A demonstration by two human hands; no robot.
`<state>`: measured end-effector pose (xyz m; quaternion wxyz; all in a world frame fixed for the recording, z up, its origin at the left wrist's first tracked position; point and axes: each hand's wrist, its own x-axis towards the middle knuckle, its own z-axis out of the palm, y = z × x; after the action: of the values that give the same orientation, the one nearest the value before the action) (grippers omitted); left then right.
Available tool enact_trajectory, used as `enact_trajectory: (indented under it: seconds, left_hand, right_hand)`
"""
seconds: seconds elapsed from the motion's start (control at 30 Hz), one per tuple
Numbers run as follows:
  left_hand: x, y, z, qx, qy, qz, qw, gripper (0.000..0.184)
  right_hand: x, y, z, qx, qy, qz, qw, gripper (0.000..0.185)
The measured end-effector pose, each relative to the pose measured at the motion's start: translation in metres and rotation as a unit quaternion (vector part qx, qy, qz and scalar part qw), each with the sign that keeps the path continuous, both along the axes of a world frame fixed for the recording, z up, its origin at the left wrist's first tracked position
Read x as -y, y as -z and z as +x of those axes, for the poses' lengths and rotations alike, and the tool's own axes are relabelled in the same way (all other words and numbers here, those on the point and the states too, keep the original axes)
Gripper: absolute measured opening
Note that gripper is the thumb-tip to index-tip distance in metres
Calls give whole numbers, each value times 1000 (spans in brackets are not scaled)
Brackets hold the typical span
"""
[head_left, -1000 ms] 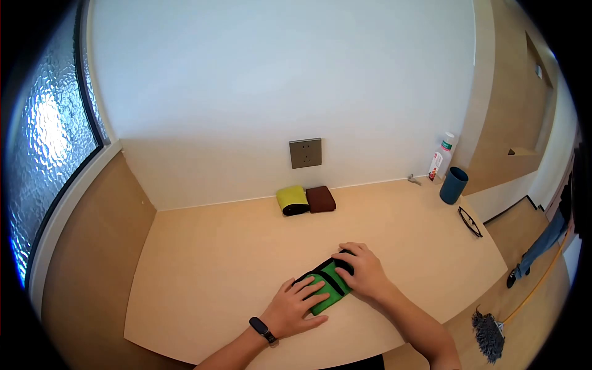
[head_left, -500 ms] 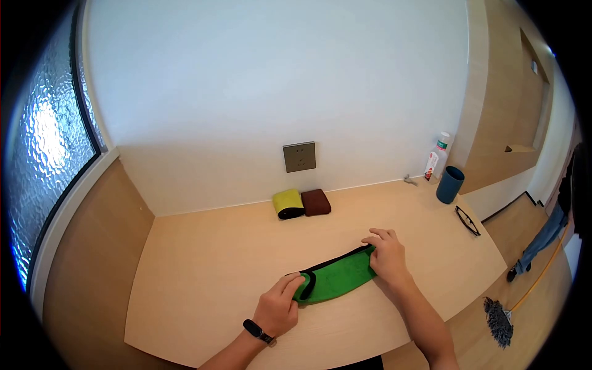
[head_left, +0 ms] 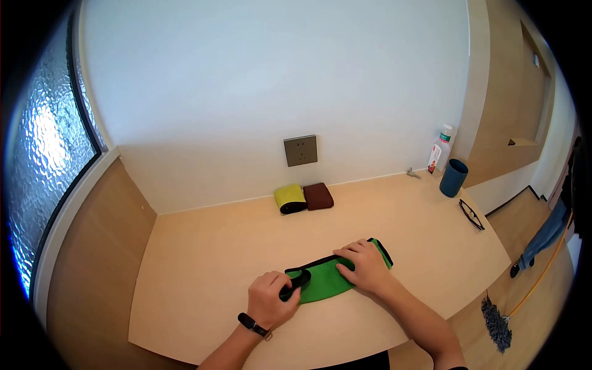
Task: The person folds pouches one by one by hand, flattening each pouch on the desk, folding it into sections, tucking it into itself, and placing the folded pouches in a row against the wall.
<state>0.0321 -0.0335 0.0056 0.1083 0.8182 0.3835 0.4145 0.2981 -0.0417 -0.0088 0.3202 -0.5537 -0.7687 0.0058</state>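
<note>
Since the last frame, the right hand point(head_left: 368, 266) has been shifted inward from the end of the green cloth point(head_left: 325, 282), and more black has been exposed at the curled left end. Across the near part of the table point(head_left: 203, 265), the cloth is laid out as a long strip, slanted up toward the right. Bright green is shown over most of it, bordered by black along the far edge and at the right end, which is left uncovered beyond the right hand. That hand is laid open on the cloth, fingers slightly bent. The rolled black end is gripped by the left hand point(head_left: 269, 300), its fingers curled.
</note>
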Motion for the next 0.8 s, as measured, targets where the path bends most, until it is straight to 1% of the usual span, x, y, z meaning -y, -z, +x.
enact_trajectory:
  seconds: [0.07,0.1,0.17,0.2,0.3,0.33,0.4,0.43,0.47,0.5,0.53,0.6,0.7,0.8]
  left_hand:
    - [-8,4,-6,5,-37,6,999,15]
    - [-11,5,-9,5,-38,6,999,15]
    - [-19,3,-19,17,-105,-7,994,18]
    - [-24,2,-24,8,-124,14,992,19]
    - [-36,6,-41,-107,-188,-43,975,19]
    - [-36,4,-43,-109,-189,-42,975,19]
    - [-36,-2,-44,-186,-219,-131,949,6]
    - [-36,2,-45,-188,-218,-131,949,6]
    - [-37,8,-45,-165,-175,-49,970,16]
    - [-36,10,-44,-139,-128,34,981,28]
    - [-35,12,-41,-138,-127,34,982,28]
    - [-30,14,-35,-129,-54,-58,989,48]
    - [-31,20,-34,-131,-34,-38,990,46]
    - [-29,15,-32,-120,-45,-38,991,44]
  right_hand:
    - [-1,0,3,2,10,7,1000,27]
    - [-2,1,5,3,7,10,1000,27]
    - [-3,0,6,4,4,12,1000,27]
    - [-3,-1,5,-1,7,11,1000,25]
    - [-2,-1,5,-10,18,14,1000,22]
    - [-2,-2,6,-13,26,17,999,21]
    - [-4,1,8,-21,29,23,999,20]
    - [-4,3,8,-29,34,27,999,18]
    - [-4,4,8,-30,36,26,999,18]
    - [-5,5,8,-33,28,21,999,14]
    - [-5,4,9,-35,20,16,999,10]
    - [-4,2,8,-26,22,19,999,8]
    - [-5,5,9,-12,23,18,1000,7]
    - [-5,4,8,-7,27,20,999,7]
